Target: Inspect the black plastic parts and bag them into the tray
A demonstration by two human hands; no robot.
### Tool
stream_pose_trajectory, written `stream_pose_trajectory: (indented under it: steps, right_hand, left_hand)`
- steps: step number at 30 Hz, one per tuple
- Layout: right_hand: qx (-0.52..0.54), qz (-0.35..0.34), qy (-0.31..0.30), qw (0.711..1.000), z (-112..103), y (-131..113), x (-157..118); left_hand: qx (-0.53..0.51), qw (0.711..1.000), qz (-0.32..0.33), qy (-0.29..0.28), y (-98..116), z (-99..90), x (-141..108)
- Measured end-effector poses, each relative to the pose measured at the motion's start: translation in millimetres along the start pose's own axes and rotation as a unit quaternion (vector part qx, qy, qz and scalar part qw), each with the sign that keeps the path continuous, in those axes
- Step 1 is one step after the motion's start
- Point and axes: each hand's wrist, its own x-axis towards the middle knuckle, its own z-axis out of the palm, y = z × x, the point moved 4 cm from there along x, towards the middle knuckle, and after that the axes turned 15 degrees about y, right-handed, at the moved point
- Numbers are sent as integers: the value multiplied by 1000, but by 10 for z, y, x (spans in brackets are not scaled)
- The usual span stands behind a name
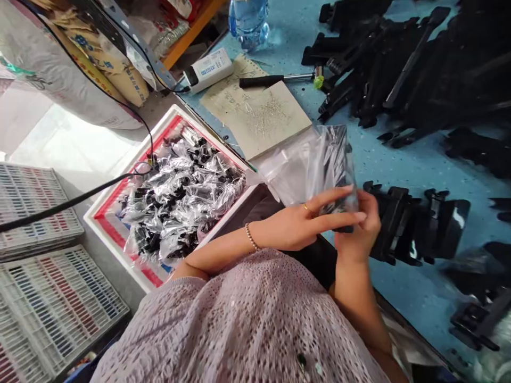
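A clear plastic bag (331,154) with a dark part inside is held between my hands over the table's near edge. My left hand (295,221), with a ring and a beaded bracelet, lays its fingers across the lower part of the bag; its thumb is hidden. From the right, my right hand (357,231) grips the bag's lower end, fingers curled behind it. Another flat clear bag (289,165) lies just left of the held one. Several black plastic parts (399,218) stand in a row right of my right hand.
A white crate (115,250) full of bagged black parts stands at left. On the blue table (403,287) are a board with small metal pins (267,117), a hammer (275,80), a white box (209,69), a water bottle (248,24) and a heap of black parts (419,69).
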Motion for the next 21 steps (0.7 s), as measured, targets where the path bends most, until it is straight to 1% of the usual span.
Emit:
stream_pose_trajectory:
  steps: [1,2,3,4,5,6,7,8,9,10,11,12,13,14,15,16,17,18,19,21]
  right_hand:
    - [-32,-31,50,998,-4,-30,-30]
    - [-57,-53,66,995,20,-63,-72]
    - [-63,-68,59,994,66,-100,-118]
    - [-46,-76,31,996,127,-143,-165]
    - [-10,-77,-20,997,204,-189,-214]
    - [34,-69,-92,993,296,-237,-267]
    - [76,-54,-184,978,398,-283,-329]
    - [106,-35,-286,952,498,-323,-401]
    - [123,-18,-377,918,583,-352,-471]
    - [127,-5,-445,886,649,-365,-527]
    - [123,2,-484,866,698,-358,-558]
    - [115,4,-492,863,735,-334,-561]
    - [108,6,-474,874,763,-294,-541]
    - [101,10,-444,890,781,-243,-513]
    - [96,15,-415,905,792,-190,-490]
    - [91,23,-393,915,795,-140,-476]
    - [87,28,-379,921,790,-102,-471]
    - [83,29,-373,924,772,-80,-469]
    - [75,24,-371,925,736,-76,-464]
    - [49,-14,-363,930,584,-118,-419]
  left_hand:
    - [21,1000,-4,2,-15,-33,-7]
    - [40,999,-2,2,-17,-84,-21]
    - [60,998,4,2,-3,-156,-46]
    - [81,997,9,6,30,-252,-85]
    - [101,995,15,14,79,-369,-144]
    - [118,992,18,24,135,-503,-225]
    - [137,990,12,37,182,-650,-331]
    - [160,986,-10,51,199,-805,-465]
    - [187,979,-51,63,170,-962,-628]
    - [222,966,-113,68,80,-1115,-821]
    - [265,942,-198,63,-74,-1265,-1046]
    - [309,904,-293,48,-276,-1405,-1295]
    - [350,851,-390,25,-503,-1535,-1559]
    - [381,793,-477,5,-730,-1650,-1813]
    - [395,759,-517,-3,-928,-1738,-2008]
    - [402,740,-540,-11,-1103,-1794,-2158]
    - [400,735,-547,-17,-1246,-1819,-2258]
    - [392,744,-541,-22,-1352,-1813,-2310]
    - [379,758,-529,-30,-1426,-1785,-2330]
    - [343,802,-487,-45,-1496,-1693,-2294]
